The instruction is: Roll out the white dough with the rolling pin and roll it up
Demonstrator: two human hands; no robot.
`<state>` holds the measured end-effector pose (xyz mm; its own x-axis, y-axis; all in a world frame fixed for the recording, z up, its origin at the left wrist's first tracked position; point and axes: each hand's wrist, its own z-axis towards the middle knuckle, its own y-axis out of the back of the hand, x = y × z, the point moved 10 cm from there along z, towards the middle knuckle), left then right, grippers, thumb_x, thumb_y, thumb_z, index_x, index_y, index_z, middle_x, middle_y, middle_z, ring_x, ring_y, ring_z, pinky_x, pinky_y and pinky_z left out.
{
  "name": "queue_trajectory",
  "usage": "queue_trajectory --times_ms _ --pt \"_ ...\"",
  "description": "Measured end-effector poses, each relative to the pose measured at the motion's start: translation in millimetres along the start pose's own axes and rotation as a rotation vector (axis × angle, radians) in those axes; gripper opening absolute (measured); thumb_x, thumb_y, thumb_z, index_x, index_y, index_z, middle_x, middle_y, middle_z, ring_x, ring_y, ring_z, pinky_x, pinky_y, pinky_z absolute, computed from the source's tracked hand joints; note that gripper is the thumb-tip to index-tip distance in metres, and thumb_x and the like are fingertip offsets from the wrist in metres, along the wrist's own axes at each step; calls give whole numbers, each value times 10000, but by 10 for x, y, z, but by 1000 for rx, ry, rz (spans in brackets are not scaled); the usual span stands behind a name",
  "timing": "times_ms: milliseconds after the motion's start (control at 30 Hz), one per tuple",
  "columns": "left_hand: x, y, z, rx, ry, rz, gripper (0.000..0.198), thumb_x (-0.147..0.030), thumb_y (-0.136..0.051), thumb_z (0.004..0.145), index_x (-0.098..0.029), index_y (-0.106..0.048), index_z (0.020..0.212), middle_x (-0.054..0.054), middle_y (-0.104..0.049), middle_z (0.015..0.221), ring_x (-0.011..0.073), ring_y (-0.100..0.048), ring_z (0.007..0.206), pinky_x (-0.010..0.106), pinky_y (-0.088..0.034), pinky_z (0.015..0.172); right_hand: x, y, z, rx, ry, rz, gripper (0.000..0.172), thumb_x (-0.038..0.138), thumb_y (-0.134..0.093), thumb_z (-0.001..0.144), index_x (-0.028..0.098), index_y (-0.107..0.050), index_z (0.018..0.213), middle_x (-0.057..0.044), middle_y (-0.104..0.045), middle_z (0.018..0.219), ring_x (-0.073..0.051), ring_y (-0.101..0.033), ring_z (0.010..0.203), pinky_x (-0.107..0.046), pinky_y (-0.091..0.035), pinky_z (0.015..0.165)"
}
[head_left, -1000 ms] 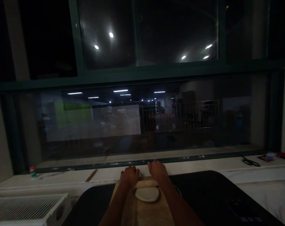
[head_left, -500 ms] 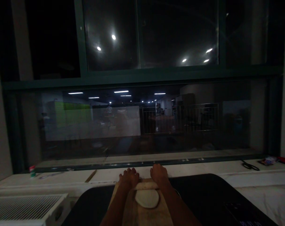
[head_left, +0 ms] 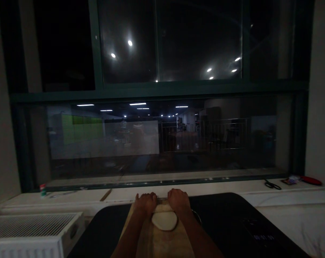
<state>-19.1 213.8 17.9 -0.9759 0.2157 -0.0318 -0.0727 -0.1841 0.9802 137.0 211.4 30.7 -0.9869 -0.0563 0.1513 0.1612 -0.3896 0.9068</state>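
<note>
Two hands' fingers (head_left: 152,197) clasp a rolling pin (head_left: 163,208) against flat dough (head_left: 164,221); a red-topped container (head_left: 43,191) hides its contents.

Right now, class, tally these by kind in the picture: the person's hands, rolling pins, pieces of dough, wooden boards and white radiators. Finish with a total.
Hands: 2 (left hand, right hand)
Rolling pin: 1
Dough: 1
Wooden board: 1
White radiator: 1
Total: 6

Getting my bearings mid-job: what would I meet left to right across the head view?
Small red-capped green bottle, flat brown strip, left hand, flat round pale dough, right hand, black scissors, red oval object.
</note>
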Motion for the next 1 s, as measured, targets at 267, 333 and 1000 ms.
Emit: queue_trajectory --times_ms 267,333,1000 --pt "-125 66 -242 -105 -61 22 551 -324 -206 1029 -203 -737 1112 121 -782 1169 291 -672 1197 586 -328 1169 33 69 -338 -81 56 -7 436 265 -379 1022 142 -787 930 -172 -779 1001 -310 -720 999 -485 -467 963" --pt "-145 84 -279 -130 -69 19 552 -310 -205 1031 -185 -733 1131 128 -774 1194 287 -668 1209 572 -344 1170 47 92 -376 -105 70 -1 476 309 -354 1052 154 -790 944 -160 -781 1004 -304 -716 1012 -488 -458 986" --pt "-186 147 -597 -140 -109 -38 491 -301 -272 1037 -218 -641 1351 80 -629 1461 290 -531 1388 524 -363 1192 57 113 -644 -71 139 110 487 411 -359 1080 120 -738 1170 -177 -730 1235 -256 -646 1221 -342 -468 1054"
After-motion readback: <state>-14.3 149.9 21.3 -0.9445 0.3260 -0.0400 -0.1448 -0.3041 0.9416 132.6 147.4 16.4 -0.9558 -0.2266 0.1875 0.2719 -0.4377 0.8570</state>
